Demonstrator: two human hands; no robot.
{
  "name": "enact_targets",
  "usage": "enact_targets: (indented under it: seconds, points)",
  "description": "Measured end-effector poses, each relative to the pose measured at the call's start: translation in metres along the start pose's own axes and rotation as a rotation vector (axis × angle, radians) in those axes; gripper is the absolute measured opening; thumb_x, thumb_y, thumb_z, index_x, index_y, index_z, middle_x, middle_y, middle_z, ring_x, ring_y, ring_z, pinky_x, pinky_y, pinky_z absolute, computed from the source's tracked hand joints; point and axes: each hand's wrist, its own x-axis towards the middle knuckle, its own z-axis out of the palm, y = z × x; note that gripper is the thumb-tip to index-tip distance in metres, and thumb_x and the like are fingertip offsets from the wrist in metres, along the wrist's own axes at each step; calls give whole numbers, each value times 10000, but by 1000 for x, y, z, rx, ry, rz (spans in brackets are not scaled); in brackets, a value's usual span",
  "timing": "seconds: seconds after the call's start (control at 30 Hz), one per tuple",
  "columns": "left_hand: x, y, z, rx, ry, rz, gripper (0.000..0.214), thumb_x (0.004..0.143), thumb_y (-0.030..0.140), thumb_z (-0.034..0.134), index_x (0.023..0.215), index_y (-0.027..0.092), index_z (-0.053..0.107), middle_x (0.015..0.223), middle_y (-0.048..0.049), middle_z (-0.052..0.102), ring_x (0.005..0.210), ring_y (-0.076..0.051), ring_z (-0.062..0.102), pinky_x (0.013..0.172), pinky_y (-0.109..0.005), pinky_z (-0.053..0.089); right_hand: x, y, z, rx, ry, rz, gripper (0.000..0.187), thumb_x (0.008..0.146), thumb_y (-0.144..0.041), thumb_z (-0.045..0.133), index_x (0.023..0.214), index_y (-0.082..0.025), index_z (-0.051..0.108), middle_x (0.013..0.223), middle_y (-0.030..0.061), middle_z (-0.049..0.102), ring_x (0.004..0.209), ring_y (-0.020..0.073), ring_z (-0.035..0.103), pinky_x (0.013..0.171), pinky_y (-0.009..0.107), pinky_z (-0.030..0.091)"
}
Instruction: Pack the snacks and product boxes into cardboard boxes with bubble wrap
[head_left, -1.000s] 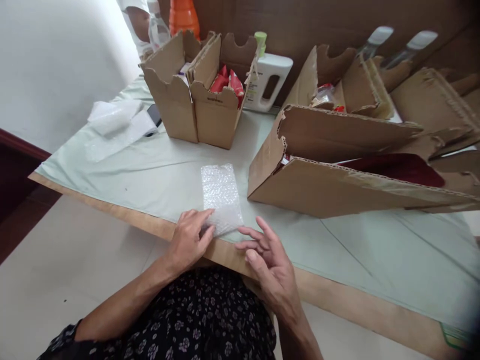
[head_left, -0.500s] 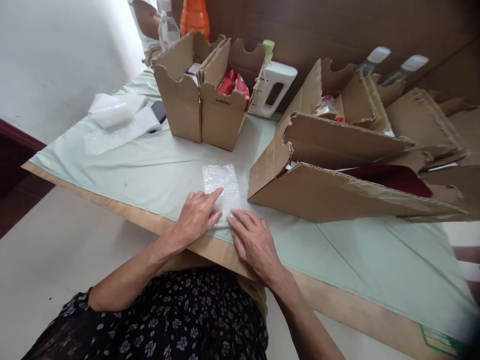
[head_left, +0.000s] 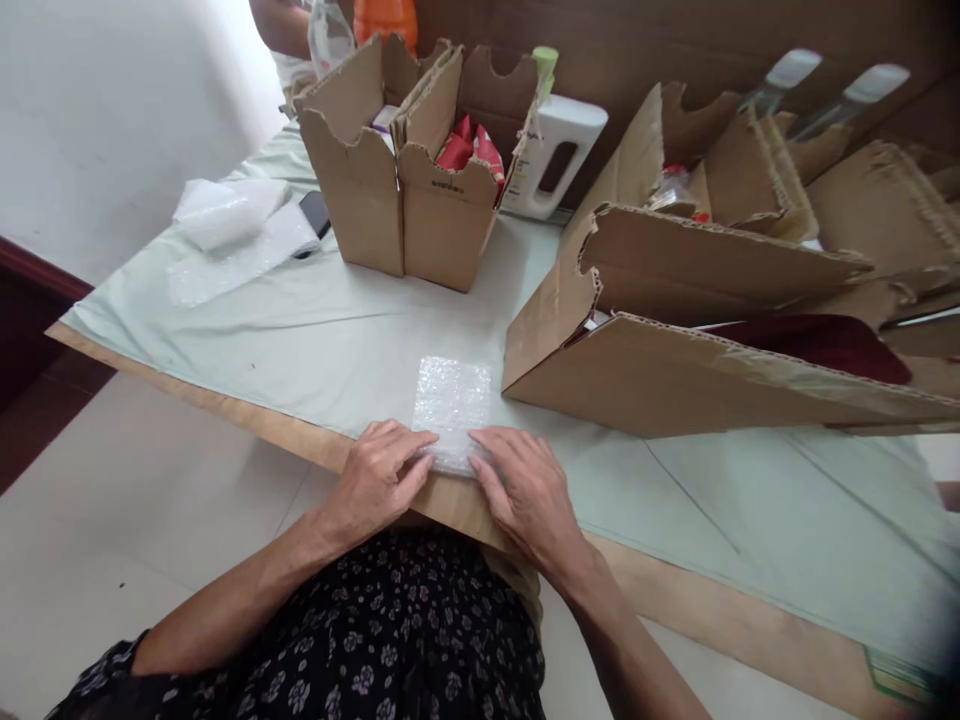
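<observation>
Bubble wrap (head_left: 452, 400) lies flat at the near edge of the tabletop (head_left: 337, 340). The left hand (head_left: 379, 480) and right hand (head_left: 525, 490) press its near end, fingers flat, each grip open. Just right, slightly farther, lies a long cardboard box (head_left: 675, 370). Two upright cartons (head_left: 405, 190) stand far left.

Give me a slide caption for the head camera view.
At the table edge, the left hand and right hand press a bubble wrap piece, cardboard boxes behind.

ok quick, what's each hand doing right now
Left hand: open, fingers pressing down on the near edge of the bubble wrap.
Right hand: open, pressing the same edge.
</observation>
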Motion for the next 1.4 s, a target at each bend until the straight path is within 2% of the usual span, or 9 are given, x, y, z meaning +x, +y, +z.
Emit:
enact_targets:
  seconds: [0.07,0.3,0.43,0.53,0.73,0.9,1.1,1.27,1.4]
  points:
    - [7,-3,3,13,-26,-16,193,970,155,576,1126,167,690,894,-61,744,821,-214,680,774,-386,562,-4,-1,0,-89,79,-26,208,1032,-212,538,1158,-195,703,1110,105,760,996,240,678,856,387,488]
    - [3,1,1,59,43,-12,269,958,218,613,1221,197,664,1242,-138,673,1161,-284,636,980,-466,541,1,8,7,-23,-99,-68,235,1036,-192,529,1149,-219,734,1128,81,778,1074,245,675,940,415,478]
    - [-4,4,-7,13,-45,86,188,978,198,608,1158,195,665,1047,-76,745,999,-240,659,912,-437,503,0,11,5,152,-166,9,249,1057,-247,522,1195,-229,729,1049,43,799,962,209,696,926,396,492]
    - [5,-3,-4,41,-52,46,162,999,194,569,1110,178,686,923,-54,752,883,-225,658,841,-414,496,-5,7,3,43,-58,26,264,1057,-260,510,1218,-219,715,1146,87,773,1055,244,677,925,414,495]
    - [26,-15,2,120,-15,-86,236,978,272,592,1144,154,710,1082,-133,732,1007,-284,659,906,-481,527,-2,5,11,-147,-113,-79,248,1008,-213,577,1224,-217,697,1265,122,723,1188,289,626,968,444,475]
    - [2,2,-12,-259,149,-403,361,948,337,639,1276,188,641,1170,-116,717,984,-219,689,901,-411,580,10,12,15,83,-12,110,224,1030,-228,553,1185,-228,715,1125,71,782,1034,243,689,919,410,513]
    - [-6,23,-8,-1070,-13,-732,479,819,392,792,1226,181,654,1179,-112,756,1099,-246,716,1019,-410,558,-3,-10,6,449,-35,224,205,1008,-273,566,1126,-258,734,1052,51,776,972,220,698,920,399,546]
    - [3,33,10,-1167,-52,-632,292,831,364,827,1050,213,709,1014,-51,766,943,-188,697,876,-304,559,-29,-8,-5,510,137,410,378,920,-360,665,1274,-228,670,1358,135,660,1225,274,645,988,423,560]
    - [1,36,16,-1103,-246,-435,233,914,425,743,1050,240,699,1063,-57,749,936,-199,695,820,-299,566,-44,1,-36,717,-6,436,229,923,-332,638,1101,-212,717,974,58,767,861,202,729,799,310,601]
